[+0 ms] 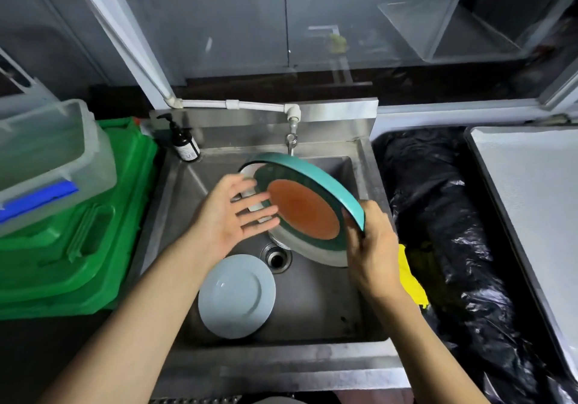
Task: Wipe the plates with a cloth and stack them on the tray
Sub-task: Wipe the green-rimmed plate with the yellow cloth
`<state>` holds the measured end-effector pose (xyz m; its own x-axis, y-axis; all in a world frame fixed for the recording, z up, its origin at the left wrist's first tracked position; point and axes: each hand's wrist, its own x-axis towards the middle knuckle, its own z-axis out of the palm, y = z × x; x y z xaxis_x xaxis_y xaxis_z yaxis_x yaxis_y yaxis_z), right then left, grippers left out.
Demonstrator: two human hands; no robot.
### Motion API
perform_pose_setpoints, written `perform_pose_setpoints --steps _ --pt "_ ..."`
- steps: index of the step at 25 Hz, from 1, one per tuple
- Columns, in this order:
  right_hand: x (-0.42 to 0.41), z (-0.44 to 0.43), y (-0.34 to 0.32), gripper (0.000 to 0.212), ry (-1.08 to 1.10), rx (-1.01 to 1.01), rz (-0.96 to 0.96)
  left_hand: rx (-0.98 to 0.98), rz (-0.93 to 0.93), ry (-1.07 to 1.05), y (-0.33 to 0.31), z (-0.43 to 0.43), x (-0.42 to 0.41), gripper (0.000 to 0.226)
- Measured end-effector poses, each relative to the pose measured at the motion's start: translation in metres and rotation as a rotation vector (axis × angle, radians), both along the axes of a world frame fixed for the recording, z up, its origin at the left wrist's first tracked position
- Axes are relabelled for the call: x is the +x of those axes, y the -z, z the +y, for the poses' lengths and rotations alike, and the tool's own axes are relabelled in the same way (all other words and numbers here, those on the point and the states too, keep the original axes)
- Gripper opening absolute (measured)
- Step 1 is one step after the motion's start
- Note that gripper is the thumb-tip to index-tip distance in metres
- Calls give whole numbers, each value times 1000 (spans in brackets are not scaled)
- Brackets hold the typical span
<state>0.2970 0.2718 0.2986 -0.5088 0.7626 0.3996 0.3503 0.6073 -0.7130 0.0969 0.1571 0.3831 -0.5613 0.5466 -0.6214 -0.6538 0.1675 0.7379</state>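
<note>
Head view: right hand (373, 247) grips tilted teal plate (300, 203); left hand (231, 215) beside.

We take this for a kitchen's wash-up corner: a stainless steel sink (281, 369) with a white plate (236, 294) in its basin, a tap (292, 122) over its back edge, a pump soap bottle (184, 143) at its back left corner, green crates (78, 247) to its left, and a black-bagged bin (438, 215) to its right.

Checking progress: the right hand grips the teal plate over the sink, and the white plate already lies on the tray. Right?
No. In the head view the white plate lies in the sink, not on a tray; the right hand does grip the teal plate.
</note>
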Motion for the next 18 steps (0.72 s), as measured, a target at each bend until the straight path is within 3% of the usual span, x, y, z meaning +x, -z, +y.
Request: perform_pose_setpoints --steps 3,5,9,13,15,18 --pt "1 -1 -5 22 35 -300 124 -237 505 2 23 -14 1 15" --pt "2 1 -11 23 42 -414 221 -381 630 68 41 -24 3 24" --pt "1 7 -14 19 117 -634 270 -281 379 147 50 -28 20 15" --pt "6 8 -14 22 196 -482 169 -221 264 15 43 -27 27 24" --pt "9 7 -19 25 238 -477 103 -218 258 18 42 -30 27 12" --pt "12 7 -20 35 274 -502 89 -222 243 70 41 -33 22 71"
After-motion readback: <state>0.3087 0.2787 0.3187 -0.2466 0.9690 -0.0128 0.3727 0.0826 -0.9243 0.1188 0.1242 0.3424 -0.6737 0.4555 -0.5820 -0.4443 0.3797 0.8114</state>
